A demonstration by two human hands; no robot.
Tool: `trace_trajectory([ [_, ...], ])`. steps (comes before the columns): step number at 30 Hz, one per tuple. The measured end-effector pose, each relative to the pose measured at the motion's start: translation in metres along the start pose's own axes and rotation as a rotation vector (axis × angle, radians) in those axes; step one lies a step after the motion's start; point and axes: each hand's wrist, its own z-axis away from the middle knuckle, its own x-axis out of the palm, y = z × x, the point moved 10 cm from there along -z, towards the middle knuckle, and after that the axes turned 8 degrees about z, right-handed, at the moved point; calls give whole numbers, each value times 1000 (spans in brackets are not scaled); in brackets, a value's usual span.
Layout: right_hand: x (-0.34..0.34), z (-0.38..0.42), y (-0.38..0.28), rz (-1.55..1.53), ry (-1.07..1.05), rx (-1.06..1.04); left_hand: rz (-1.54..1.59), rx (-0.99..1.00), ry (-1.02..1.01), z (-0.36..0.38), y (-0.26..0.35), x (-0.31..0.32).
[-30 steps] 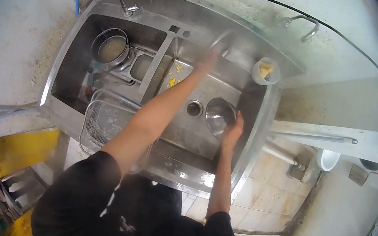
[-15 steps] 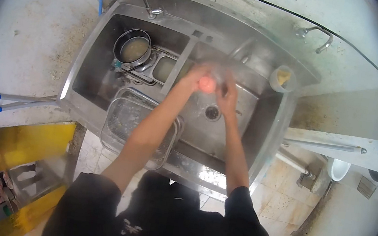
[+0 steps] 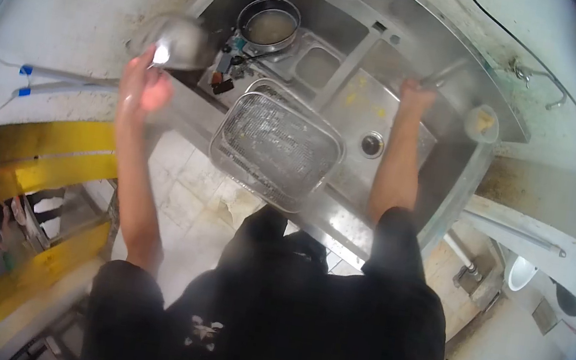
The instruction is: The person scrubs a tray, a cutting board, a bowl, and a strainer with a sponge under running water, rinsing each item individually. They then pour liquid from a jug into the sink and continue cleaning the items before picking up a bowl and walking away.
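My left hand [image 3: 138, 82] is out past the sink's left side, gripping a shiny, motion-blurred metal bowl [image 3: 184, 41]. A round pink-orange object [image 3: 157, 92] shows against its palm side; what it is I cannot make out. Over the right basin [image 3: 352, 167], my right hand [image 3: 418, 95] is closed at the end of the faucet [image 3: 449, 71]. Yellow bits [image 3: 354, 99] lie on that basin's floor, near the drain [image 3: 372, 145].
In the left basin are a round pot [image 3: 270, 24] with cloudy liquid and a rectangular container [image 3: 316, 66]. Wire-mesh trays [image 3: 278, 145] rest across the front rim. A tub [image 3: 482, 124] with something yellow stands at the right corner.
My left hand has swung left out of the right basin with the pink-orange object; the bowl now shows clearly. My right hand has moved to the faucet. Yellow bits now show in the basin.
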Motion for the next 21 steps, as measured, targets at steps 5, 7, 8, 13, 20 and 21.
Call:
trace_trajectory([
  [5, -20, -6, -26, 713, -245, -410, -102, 103, 415, 96, 16, -182],
  [7, -29, 25, -25, 1103, -370, -649, -107, 93, 458, 130, -8, -261],
  [8, -36, 39, -27, 1298, -428, -769, -103, 128, 541, 155, -16, -281],
  [13, -90, 94, -21, 2044, -602, -820, 12, 8, 767, 271, -109, -400],
  [20, -139, 310, 64, 1870, -373, -76, 161, -103, 817, 371, -249, -476],
  [21, -148, 302, 76, 1863, -374, -84, 189, -89, 832, 373, -260, -474],
])
